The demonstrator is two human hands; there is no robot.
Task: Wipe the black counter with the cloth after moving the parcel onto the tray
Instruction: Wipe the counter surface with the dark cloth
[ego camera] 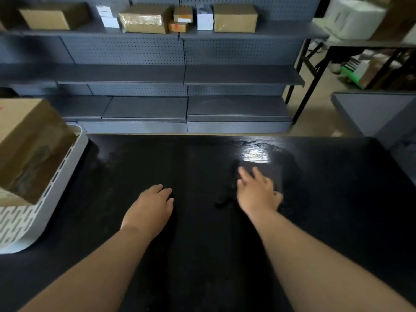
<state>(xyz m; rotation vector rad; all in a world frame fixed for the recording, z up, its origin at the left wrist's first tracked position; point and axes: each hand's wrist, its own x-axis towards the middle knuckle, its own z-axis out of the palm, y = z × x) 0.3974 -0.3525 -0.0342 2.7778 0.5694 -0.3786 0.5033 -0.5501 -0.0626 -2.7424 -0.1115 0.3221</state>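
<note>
The black counter point(202, 255) fills the lower half of the view. A brown cardboard parcel point(29, 145) lies tilted in the white slotted tray point(56, 185) at the counter's left edge. My right hand point(256, 190) presses flat, fingers spread, on a dark cloth point(226, 200) right of the counter's middle. The hand looks motion-blurred. The cloth is nearly the same colour as the counter and mostly hidden under the hand. My left hand point(150, 206) rests palm down on the bare counter to the left, holding nothing.
A shiny patch point(256, 154) glints on the counter just beyond my right hand. Behind the counter stands grey pegboard shelving point(180, 75) with several boxes point(144, 19) on its top shelf. A dark-legged table point(315, 70) stands at the back right.
</note>
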